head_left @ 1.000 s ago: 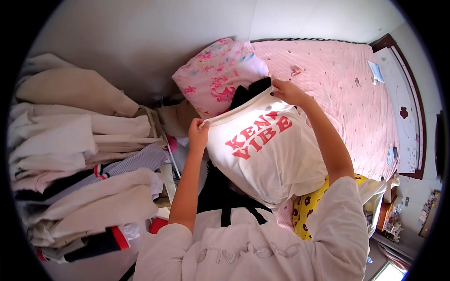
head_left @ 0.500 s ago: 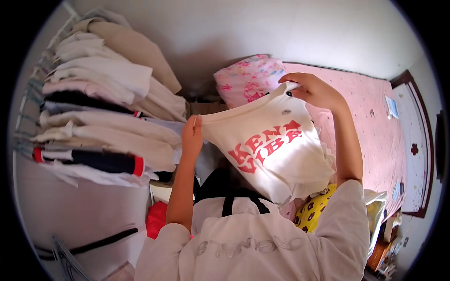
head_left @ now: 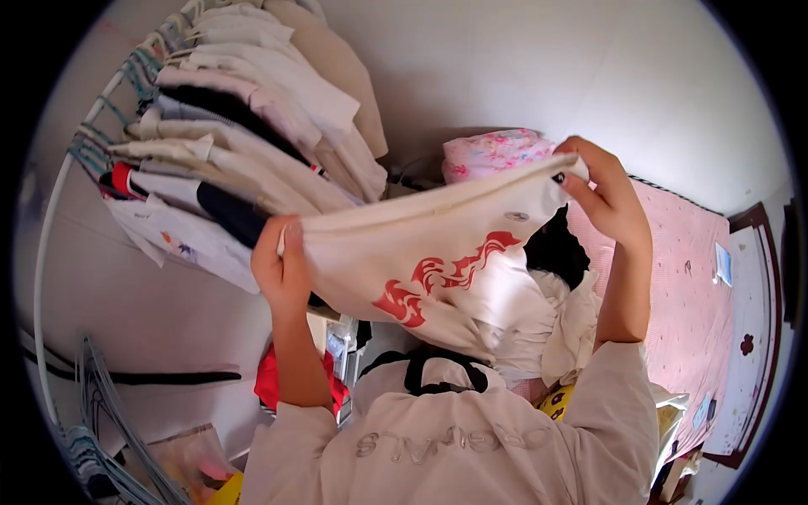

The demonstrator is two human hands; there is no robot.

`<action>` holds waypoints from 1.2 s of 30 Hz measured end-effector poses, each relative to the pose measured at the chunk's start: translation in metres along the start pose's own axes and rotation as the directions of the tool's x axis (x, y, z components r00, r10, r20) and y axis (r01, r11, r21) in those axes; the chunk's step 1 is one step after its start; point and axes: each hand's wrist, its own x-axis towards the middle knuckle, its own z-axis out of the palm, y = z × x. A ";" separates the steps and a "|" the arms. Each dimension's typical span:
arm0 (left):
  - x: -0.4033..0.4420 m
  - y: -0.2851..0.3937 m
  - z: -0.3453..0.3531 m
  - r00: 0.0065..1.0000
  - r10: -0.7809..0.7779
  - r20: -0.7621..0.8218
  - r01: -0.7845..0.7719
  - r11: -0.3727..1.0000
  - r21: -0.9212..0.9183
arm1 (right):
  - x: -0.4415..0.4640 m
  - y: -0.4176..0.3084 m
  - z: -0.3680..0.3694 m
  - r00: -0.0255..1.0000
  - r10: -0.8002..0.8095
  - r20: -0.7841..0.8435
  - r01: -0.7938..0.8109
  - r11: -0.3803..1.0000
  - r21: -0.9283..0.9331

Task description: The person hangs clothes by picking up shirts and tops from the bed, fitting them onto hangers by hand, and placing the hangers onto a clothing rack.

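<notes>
Stretched between my two hands is a white shirt [head_left: 454,286] with red printed lettering, its upper edge pulled nearly straight and the lower part hanging in folds. At the left end of that edge, my left hand [head_left: 282,268] is closed on the cloth with the thumb on top. My right hand [head_left: 602,192] pinches the other end, higher up, beside a small dark spot on the fabric. The print is bent by folds and cannot be read clearly now. Several hanging clothes [head_left: 252,160] are just beyond my left hand.
A white clothes rail [head_left: 52,244] carries garments on hangers at the left. Loose hangers [head_left: 105,421] are at lower left. On the right stands a bed with a pink sheet [head_left: 673,269] and a floral pillow [head_left: 492,151]. A red item [head_left: 268,379] lies below my left forearm.
My left hand has moved left and down, and my right hand slightly right. The shirt is stretched wider and its print is more folded. The view has shifted, showing more loose hangers.
</notes>
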 end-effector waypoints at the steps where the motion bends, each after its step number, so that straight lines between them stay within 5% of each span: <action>1: 0.006 -0.003 -0.003 1.000 -0.013 0.005 0.013 0.998 0.053 | 0.003 0.000 0.010 0.992 0.128 0.012 -0.129 0.985 0.113; 3: 0.004 -0.006 -0.018 0.997 -0.077 0.031 0.073 0.993 0.094 | 0.008 -0.002 0.026 0.976 0.209 0.054 -0.212 0.976 0.042; 7: -0.004 0.003 -0.058 0.991 0.114 -0.075 -0.092 0.963 0.253 | 0.014 -0.026 0.051 0.972 0.150 -0.181 -0.151 0.989 0.009; 10: -0.006 0.008 -0.073 0.988 -0.117 -0.096 0.130 0.981 0.144 | 0.019 -0.039 0.066 0.988 0.150 -0.042 -0.154 0.981 -0.122; 11: -0.010 0.004 -0.083 0.997 0.024 -0.069 -0.007 0.972 0.236 | 0.016 -0.053 0.069 0.998 0.065 -0.006 -0.065 0.991 -0.114; 14: -0.032 0.011 -0.108 0.990 -0.022 -0.139 0.049 0.980 0.195 | 0.007 -0.073 0.087 0.992 -0.092 -0.089 0.094 0.996 0.014; 15: -0.041 0.014 -0.119 0.985 -0.099 -0.141 0.120 0.981 0.153 | 0.007 -0.086 0.089 1.000 0.028 0.007 -0.029 0.998 0.063; 17: -0.056 0.021 -0.142 0.960 -0.239 -0.146 0.252 0.965 0.074 | 0.008 -0.104 0.106 0.998 0.027 0.061 -0.033 0.995 0.097; 19: -0.073 0.020 -0.164 0.956 -0.226 -0.186 0.236 0.971 0.036 | 0.012 -0.127 0.119 0.986 0.069 0.154 -0.090 0.987 0.136; 24: -0.107 0.030 -0.210 0.894 -0.285 -0.345 0.280 0.958 -0.066 | 0.016 -0.171 0.147 0.968 -0.089 0.233 0.041 0.979 0.201; 32: -0.155 0.054 -0.249 0.844 -0.204 -0.496 0.316 0.936 0.153 | -0.020 -0.194 0.209 0.818 -0.161 0.552 -0.025 0.949 0.314; 36: -0.173 0.070 -0.265 0.894 0.034 -0.446 0.221 0.833 0.506 | -0.039 -0.192 0.230 0.753 -0.156 0.639 -0.081 0.942 0.325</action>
